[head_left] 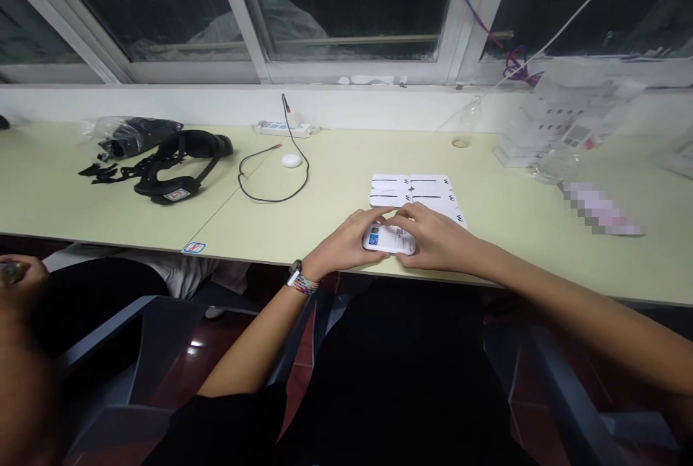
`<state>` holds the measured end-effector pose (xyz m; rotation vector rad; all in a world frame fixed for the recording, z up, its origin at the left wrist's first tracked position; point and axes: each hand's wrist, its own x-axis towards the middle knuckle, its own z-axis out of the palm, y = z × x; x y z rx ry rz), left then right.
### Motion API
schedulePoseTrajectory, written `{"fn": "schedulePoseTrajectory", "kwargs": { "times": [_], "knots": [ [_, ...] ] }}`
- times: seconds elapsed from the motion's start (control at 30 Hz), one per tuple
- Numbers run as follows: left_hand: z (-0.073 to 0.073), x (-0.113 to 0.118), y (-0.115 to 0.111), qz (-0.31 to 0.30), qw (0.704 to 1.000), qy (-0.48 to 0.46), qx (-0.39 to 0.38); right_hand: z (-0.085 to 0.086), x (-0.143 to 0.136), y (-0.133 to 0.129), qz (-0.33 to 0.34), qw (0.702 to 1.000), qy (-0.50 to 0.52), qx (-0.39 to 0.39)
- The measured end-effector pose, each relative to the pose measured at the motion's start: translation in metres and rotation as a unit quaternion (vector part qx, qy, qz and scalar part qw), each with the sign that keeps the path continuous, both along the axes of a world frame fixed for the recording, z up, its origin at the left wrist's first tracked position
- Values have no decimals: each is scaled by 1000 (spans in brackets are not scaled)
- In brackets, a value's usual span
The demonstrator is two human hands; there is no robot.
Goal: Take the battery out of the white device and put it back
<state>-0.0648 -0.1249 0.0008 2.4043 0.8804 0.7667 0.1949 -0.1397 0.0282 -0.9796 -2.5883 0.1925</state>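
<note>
Near the table's front edge, a flat white piece (390, 239) with rounded corners, small print and a blue picture patch lies between my hands. My left hand (351, 241) is curled round its left end, with thumb and fingers pressed to its edges. From the other side, my right hand (433, 239) grips the right end the same way. Just beyond my fingers, several white rounded-corner pieces (390, 182) lie side by side in a block, marked with black lines and letters. My right hand covers part of this block.
A black headset (167, 188) and a plastic-wrapped black bundle (138, 138) lie left. A black cable (271, 200) loops round a white oval object (291, 161) below a power strip (284, 128). White boxes (520, 138) stand right. Another person's hand (27, 275) shows far left.
</note>
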Motion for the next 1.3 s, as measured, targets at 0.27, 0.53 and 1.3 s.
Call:
{"fn": "schedulePoseTrajectory", "kwargs": {
  "times": [0.27, 0.53, 1.3],
  "knots": [
    [0, 0, 0, -9, 1000, -9, -2, -1, 1, 6, 13, 999, 11, 36],
    [-3, 0, 0, 9, 995, -55, -81, 15, 39, 16, -1, 989, 70, 134],
    [2, -14, -3, 56, 996, 15, -63, -4, 73, 60, -364, 928, 56, -56]
  ]
}}
